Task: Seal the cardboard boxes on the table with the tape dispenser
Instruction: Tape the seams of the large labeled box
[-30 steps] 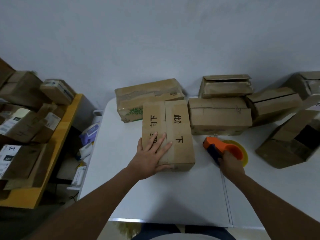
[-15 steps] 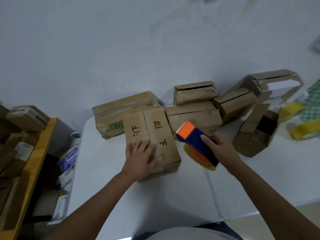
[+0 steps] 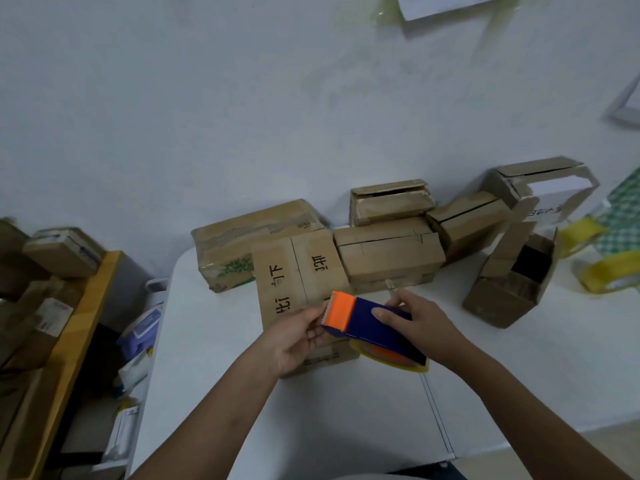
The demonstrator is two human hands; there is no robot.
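Orange and dark blue, the tape dispenser (image 3: pixel 367 322) is held above the near end of the marked cardboard box (image 3: pixel 298 289), its toothed orange end pointing to nine o'clock and its yellow-rimmed tape roll (image 3: pixel 389 358) hanging below. The right hand (image 3: pixel 419 318) grips the blue body from three o'clock, fingers curled over the top and thumb along the near side. The left hand (image 3: pixel 294 336) comes in from seven o'clock and its fingers pinch at the orange end, just under the teeth; whether tape is between them I cannot tell. The marked box lies on the white worktop (image 3: pixel 311 420), flaps closed, black characters on top. Touching it at eleven o'clock is a box with a green print (image 3: pixel 242 245); at one o'clock lies a long closed box (image 3: pixel 388 254) with a smaller box (image 3: pixel 391 200) behind it. At three o'clock an open box (image 3: pixel 509 282) stands tilted, and beyond it two yellow tape rolls (image 3: pixel 602 271) lie near the worktop's far right edge. At nine o'clock a wooden shelf (image 3: pixel 79 323) holds more cartons.
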